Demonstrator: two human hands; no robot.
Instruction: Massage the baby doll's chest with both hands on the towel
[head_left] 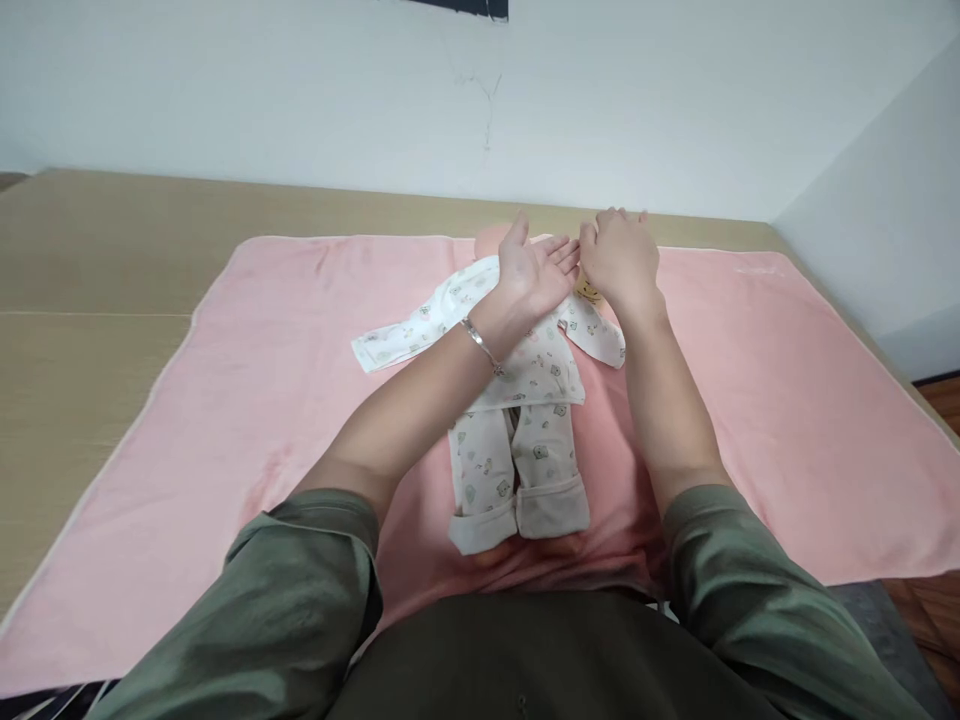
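Observation:
A doll in a white, printed long-sleeved top (536,370) and matching trousers (484,470) lies on its back on a pink blanket (300,350). Its head (491,240) is mostly hidden behind my left hand. That hand (536,270) is held palm up over the top's chest, fingers stretched out, nothing visible in it. Close to its fingertips, my right hand (621,255) shows its back, with the fingers curled. Just below the right palm peeks a small yellowish thing with dark face-like lines (587,290); the hand hides most of it.
The blanket covers much of a tan padded surface (97,260) that runs up to a white wall (300,90). At the lower right, the blanket's edge hangs beside a brown wooden floor (926,620). A bracelet (480,345) circles my left wrist.

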